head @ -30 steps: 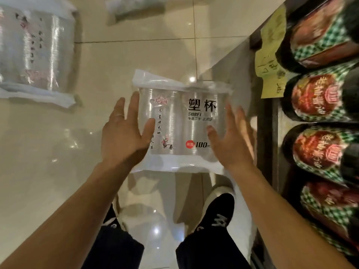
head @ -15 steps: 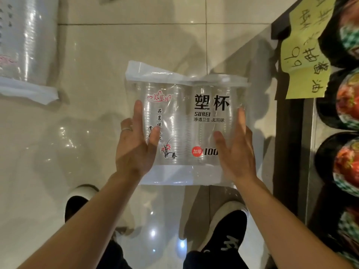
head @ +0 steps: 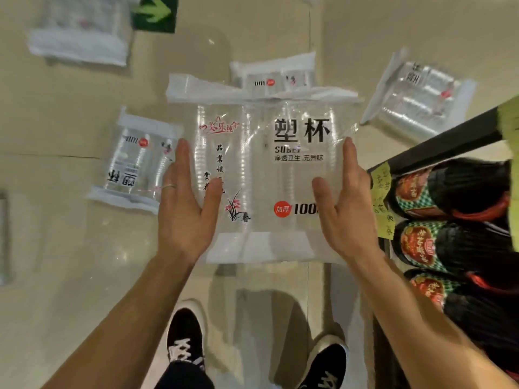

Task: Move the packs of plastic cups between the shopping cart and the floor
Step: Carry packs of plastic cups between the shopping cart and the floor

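Observation:
A clear pack of plastic cups (head: 261, 175) with black and red print hangs upright above the floor, held between both hands. My left hand (head: 186, 203) grips its left side, fingers up along the edge and thumb across the front. My right hand (head: 344, 203) grips the right side the same way. More packs lie flat on the floor: one at the left (head: 134, 161), one just behind the held pack (head: 272, 77), one at the right (head: 421, 99) and one at the top left (head: 78, 32). No shopping cart is in view.
A dark shelf edge (head: 438, 141) runs along the right, with dark wrapped goods (head: 449, 209) and yellow paper tags (head: 383, 203). My shoes (head: 185, 338) stand on the glossy tiled floor below the pack. A green arrow sticker (head: 154, 12) marks the floor at the top.
Both hands closed in on the pack's sides and raised it off the floor toward the camera. The view tilted forward, bringing several other packs on the floor into sight.

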Tool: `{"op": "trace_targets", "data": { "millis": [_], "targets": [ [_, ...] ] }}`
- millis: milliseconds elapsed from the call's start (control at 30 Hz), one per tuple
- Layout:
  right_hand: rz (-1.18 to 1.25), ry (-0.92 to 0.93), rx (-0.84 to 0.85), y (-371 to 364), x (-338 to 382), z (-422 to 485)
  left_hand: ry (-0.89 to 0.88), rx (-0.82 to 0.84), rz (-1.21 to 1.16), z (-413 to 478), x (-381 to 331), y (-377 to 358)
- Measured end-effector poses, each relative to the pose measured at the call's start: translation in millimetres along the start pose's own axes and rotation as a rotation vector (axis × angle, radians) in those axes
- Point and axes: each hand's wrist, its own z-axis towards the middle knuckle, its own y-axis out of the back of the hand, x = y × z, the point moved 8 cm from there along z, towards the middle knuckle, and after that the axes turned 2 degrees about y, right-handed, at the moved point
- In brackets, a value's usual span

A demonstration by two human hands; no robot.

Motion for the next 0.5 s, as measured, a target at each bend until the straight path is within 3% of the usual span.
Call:
{"op": "trace_targets", "data": {
  "millis": [267,500],
  "targets": [
    [-0.004,0.238,-0.164,166,243,46,-0.154,-0.232,-0.021,56,-177,232],
    [-0.017,0.416,-0.351,341,448,35,-0.309,-0.425,-0.046,52,-356,437]
  ]
}}
